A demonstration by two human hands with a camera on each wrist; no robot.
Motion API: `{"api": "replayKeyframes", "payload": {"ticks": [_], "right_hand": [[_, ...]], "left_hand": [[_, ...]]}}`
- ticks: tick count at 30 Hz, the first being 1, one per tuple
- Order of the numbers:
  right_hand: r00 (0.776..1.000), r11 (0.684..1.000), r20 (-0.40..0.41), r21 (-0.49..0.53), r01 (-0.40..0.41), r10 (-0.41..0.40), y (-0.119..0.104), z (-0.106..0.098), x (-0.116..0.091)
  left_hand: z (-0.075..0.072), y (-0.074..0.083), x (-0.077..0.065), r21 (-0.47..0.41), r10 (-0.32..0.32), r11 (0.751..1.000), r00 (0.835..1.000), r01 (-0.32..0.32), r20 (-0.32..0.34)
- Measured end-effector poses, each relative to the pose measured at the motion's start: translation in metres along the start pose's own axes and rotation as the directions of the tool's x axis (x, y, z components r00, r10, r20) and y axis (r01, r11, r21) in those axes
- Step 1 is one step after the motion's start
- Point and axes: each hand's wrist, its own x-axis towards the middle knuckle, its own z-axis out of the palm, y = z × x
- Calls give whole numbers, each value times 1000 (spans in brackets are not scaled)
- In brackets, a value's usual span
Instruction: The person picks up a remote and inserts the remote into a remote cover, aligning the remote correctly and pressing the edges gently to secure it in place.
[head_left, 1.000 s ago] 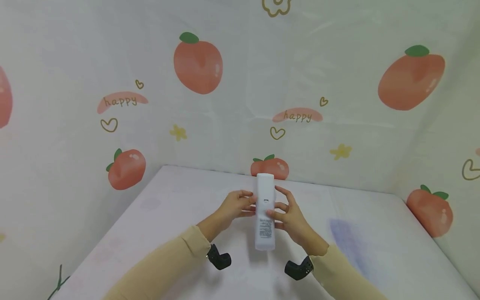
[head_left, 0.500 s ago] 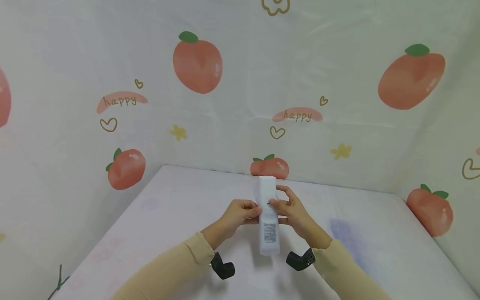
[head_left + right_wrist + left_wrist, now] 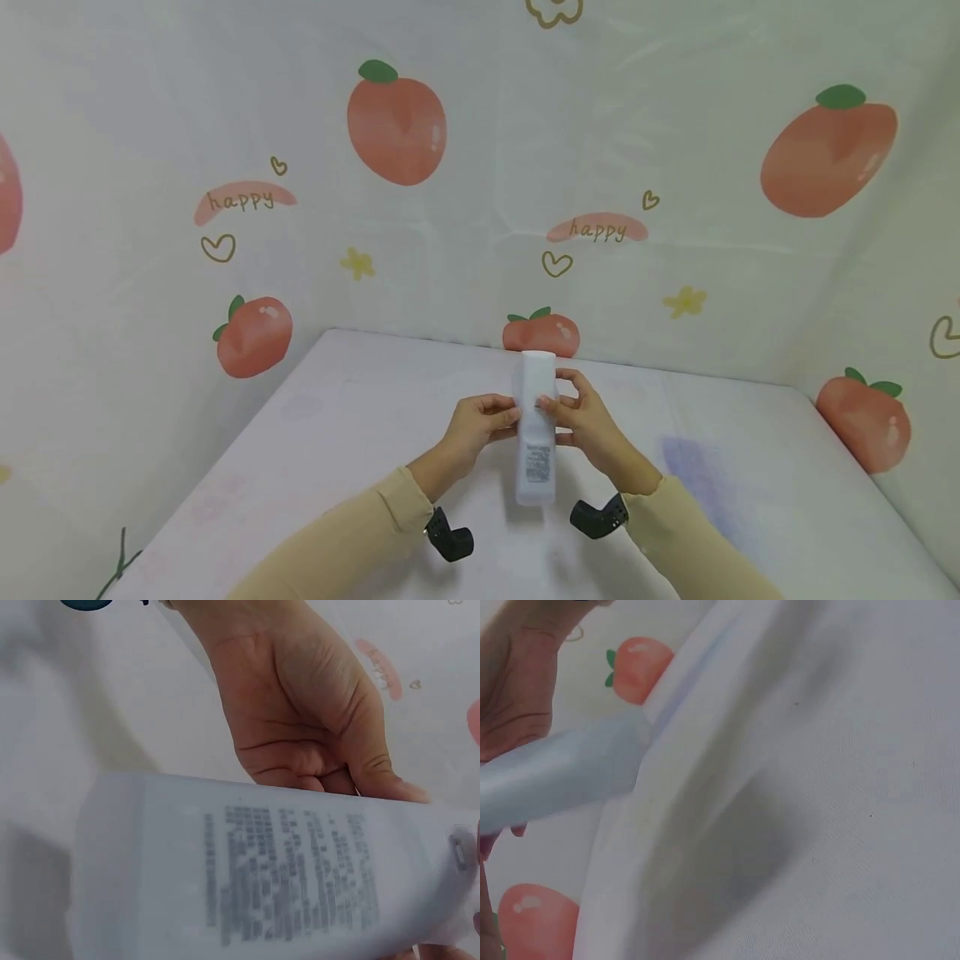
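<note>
Both hands hold a white remote control (image 3: 537, 433) lengthwise near the table's middle, its back with a printed label facing the head camera. At its left edge, the left hand (image 3: 474, 427) pinches it between thumb and fingers. The right hand (image 3: 592, 432) grips the right side, its thumb lying on the back over the small latch and its fingers reaching behind. In the right wrist view the label side of the remote control (image 3: 292, 870) fills the lower half, below the left hand (image 3: 300, 712). The left wrist view shows its lower end (image 3: 562, 772) clear of the cloth. Its front is hidden.
A white cloth covers the table (image 3: 360, 375), with a purple smudge (image 3: 693, 475) at right. Behind and at both sides hangs a pale curtain (image 3: 480, 167) printed with peaches. Black wrist cameras (image 3: 450, 535) sit under both forearms.
The right thumb has slid up the back to the latch. The left hand has moved slightly lower, bringing its thumb onto the edge. The remote control has shifted a little right.
</note>
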Motion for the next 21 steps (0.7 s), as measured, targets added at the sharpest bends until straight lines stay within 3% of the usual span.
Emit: {"api": "replayKeyframes", "payload": {"ticks": [9, 15, 21], "right_hand": [[1000, 999, 11, -44, -18, 19, 0, 3, 0], [1000, 995, -25, -97, -5, 3, -3, 9, -1], [997, 995, -76, -102, -10, 2, 0, 13, 0]], "left_hand": [[5, -1, 0, -108, -28, 994, 999, 24, -34], [12, -1, 3, -199, -29, 980, 993, 5, -114], [21, 6, 5, -186, -66, 982, 976, 27, -206]]}}
